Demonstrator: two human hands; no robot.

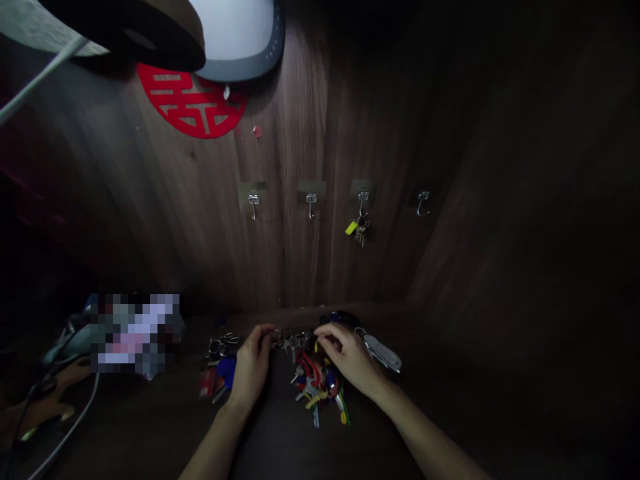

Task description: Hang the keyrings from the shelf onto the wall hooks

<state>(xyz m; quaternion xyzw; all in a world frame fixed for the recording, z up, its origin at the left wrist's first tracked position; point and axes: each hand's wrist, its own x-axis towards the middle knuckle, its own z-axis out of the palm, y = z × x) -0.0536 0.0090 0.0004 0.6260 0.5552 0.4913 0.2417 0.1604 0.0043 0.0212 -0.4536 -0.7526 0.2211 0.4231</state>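
Observation:
My left hand (251,370) and my right hand (351,358) rest low in front of the wooden back panel. Between them lies a bunch of silver keys (291,345), with the curled fingertips of each hand at one end of it. Just below my right fingers is a heap of colourful keys (316,387), red, blue, gold and yellow. Left of my left hand are more key rings (224,343), a blue fob (226,371) and a red tag (207,383). A silver-grey pocketknife-like piece (383,353) lies beside my right wrist.
Several metal hooks are stuck on the panel; keys with a yellow tag (361,230) hang from the hook (363,197) third from left. A red paper cutout (195,107) and caps (240,40) are above. A white cable (75,430) and a blurred pile (137,337) lie left.

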